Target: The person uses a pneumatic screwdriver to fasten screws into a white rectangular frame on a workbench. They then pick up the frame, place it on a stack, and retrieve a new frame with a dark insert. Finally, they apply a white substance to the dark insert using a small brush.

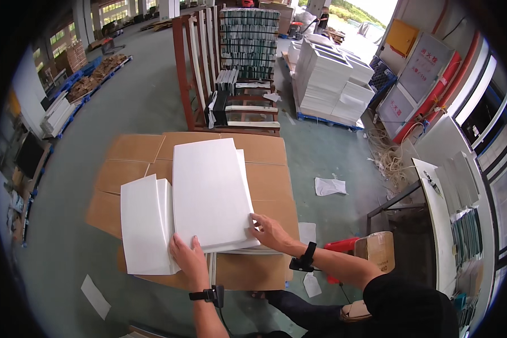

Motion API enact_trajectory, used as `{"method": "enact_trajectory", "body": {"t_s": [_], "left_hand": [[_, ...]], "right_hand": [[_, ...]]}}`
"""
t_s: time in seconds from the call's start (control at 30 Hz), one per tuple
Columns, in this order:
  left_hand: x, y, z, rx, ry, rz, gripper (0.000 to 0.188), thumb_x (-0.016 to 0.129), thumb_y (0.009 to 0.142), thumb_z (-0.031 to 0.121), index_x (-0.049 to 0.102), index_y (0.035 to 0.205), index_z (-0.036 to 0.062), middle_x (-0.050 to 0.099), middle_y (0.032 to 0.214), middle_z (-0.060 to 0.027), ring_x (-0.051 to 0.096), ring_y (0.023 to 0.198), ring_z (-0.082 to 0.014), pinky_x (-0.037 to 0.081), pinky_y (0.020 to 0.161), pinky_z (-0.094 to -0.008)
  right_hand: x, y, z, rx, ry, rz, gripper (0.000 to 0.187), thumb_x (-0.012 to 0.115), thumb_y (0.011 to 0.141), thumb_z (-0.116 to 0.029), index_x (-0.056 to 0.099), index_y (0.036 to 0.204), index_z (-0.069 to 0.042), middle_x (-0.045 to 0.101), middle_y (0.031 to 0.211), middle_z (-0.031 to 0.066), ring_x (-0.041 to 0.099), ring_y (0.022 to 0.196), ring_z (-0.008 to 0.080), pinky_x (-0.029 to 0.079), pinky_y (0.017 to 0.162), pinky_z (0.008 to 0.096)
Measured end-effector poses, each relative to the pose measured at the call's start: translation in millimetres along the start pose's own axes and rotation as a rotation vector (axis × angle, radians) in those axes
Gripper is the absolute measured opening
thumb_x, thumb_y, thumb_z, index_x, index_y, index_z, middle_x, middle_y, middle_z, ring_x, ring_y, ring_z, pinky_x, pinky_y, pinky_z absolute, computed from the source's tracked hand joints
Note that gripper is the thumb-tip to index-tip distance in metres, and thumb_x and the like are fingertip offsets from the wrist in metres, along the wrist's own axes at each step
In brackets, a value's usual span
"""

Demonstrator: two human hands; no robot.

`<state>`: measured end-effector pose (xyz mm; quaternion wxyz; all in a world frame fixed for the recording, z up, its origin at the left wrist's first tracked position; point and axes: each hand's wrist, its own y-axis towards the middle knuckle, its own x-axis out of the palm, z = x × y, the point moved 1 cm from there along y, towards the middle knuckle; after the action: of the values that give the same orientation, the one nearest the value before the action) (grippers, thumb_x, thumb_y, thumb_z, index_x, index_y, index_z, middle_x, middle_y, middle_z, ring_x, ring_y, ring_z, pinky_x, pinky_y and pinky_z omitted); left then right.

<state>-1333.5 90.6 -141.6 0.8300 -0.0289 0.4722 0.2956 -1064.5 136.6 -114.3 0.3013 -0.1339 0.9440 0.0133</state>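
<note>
A stack of white rectangular sheets (211, 191) lies in front of me on flat brown cardboard (273, 180). My left hand (190, 260) is at the stack's near left corner, its thumb and fingers apart and touching the edge. At the near right edge, my right hand (271, 232) has its fingers bent around the side of the sheets. More white sheets show beneath the top ones, slightly out of line. To the left, a second, smaller white stack (142, 225) sits close beside it, its upper piece tilted. Both wrists wear black bands.
Beyond the cardboard stands a brown rack (188, 84) with upright bars and dark-edged panes. A pallet of white blocks (327, 79) is at the far right. A white-topped table (436, 208) holds stacked sheets. A carton (376, 252) and loose paper (330, 186) are on the floor.
</note>
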Motion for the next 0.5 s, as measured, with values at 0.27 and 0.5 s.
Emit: {"method": "enact_trajectory", "body": {"t_s": [0.27,0.5], "left_hand": [[-5.0,2.6,0.9,0.056,-0.096,0.073,0.04,0.072,0.094,0.02,0.058,0.123,-0.0041,0.054,0.139,-0.0244,0.047,0.135,-0.0405,0.039,0.113,-0.0508],[-39.2,-13.0,25.9,-0.01,-0.376,-0.01,0.043,0.069,0.098,0.022,0.057,0.131,-0.0036,0.058,0.136,-0.0246,0.051,0.132,-0.0381,0.041,0.111,-0.0473]], "right_hand": [[1.3,-4.9,-9.6,-0.027,0.192,0.246,0.049,0.067,0.098,-0.013,0.053,0.143,0.0,0.067,0.123,0.0145,0.065,0.109,0.0238,0.054,0.096,0.0357],[-40.5,-26.0,-11.9,0.171,1.073,0.032,0.046,0.061,0.105,-0.015,0.051,0.147,-0.001,0.064,0.13,0.0056,0.062,0.115,0.0136,0.052,0.099,0.0326]]}}
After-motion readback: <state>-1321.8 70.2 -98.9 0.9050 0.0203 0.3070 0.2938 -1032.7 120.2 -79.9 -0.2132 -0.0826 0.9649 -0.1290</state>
